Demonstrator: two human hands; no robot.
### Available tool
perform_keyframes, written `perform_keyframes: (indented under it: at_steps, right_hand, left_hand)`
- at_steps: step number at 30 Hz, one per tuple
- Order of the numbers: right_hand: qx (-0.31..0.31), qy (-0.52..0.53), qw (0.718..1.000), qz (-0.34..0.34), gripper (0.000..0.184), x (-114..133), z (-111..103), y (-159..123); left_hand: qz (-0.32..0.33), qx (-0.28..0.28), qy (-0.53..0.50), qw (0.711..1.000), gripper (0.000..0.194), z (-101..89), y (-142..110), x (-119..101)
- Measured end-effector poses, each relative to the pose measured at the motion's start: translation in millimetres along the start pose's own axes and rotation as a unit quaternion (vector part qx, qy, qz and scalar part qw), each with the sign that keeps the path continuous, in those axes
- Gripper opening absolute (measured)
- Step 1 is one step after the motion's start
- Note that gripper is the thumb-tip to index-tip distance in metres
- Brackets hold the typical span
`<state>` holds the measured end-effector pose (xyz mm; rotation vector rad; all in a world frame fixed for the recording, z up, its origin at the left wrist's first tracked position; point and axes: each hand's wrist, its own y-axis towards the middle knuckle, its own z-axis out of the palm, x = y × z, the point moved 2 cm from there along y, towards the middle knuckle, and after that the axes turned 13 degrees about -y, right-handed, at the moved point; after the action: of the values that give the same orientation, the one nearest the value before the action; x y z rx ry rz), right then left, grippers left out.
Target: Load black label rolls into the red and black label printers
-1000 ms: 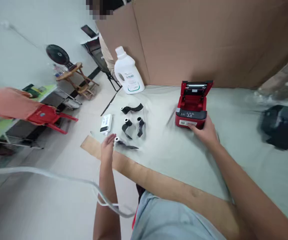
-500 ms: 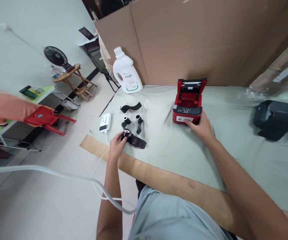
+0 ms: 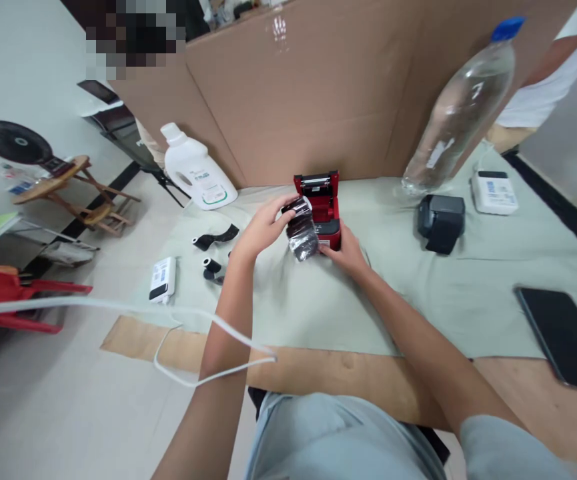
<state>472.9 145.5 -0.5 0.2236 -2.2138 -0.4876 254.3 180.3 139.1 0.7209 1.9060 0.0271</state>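
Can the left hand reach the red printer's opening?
Probably yes: the left hand is close to the red printer, whose lid stands open, and the right hand is at its front corner, clear of the opening. The left hand holds a black roll, though.

1. Red printer (image 3: 327,212): front partly hidden from me by the black roll (image 3: 302,230) and its hanging strip.
2. Right hand (image 3: 349,253): most fingertips concealed against the printer's side.
3. Dark sliver (image 3: 229,254): remainder covered by the left forearm (image 3: 229,313); I cannot identify it.
4. Phone (image 3: 563,337): cut off by the right edge.
5. White power bank (image 3: 162,279): print too small for me to read.
6. Red chair (image 3: 3,297): cropped at left.
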Motion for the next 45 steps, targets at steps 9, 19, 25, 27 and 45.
perform_keyframes:
  at_steps: [9,19,25,27,45]
  right_hand:
    - [-0.016,-0.038,0.999,0.003,0.072,-6,1,1]
    - [0.010,0.026,0.999,0.034,0.085,-12,0,-3]
    - [-0.020,0.200,0.968,0.153,0.086,-43,-18,38]
    - [-0.042,0.201,0.967,0.150,0.089,-44,-22,72]
    - [-0.051,0.241,0.946,0.209,0.073,-34,17,59]
  left_hand:
    - [-0.018,0.200,0.317,0.927,0.041,50.7,87,46]
    - [-0.055,0.120,0.199,0.971,0.030,60.1,74,48]
    - [0.043,0.083,0.107,0.990,0.040,68.1,0,37]
    - [0.067,0.061,0.117,0.989,0.034,73.9,-14,41]
    - [-0.052,-0.265,-0.061,0.961,0.037,70.6,-22,70]
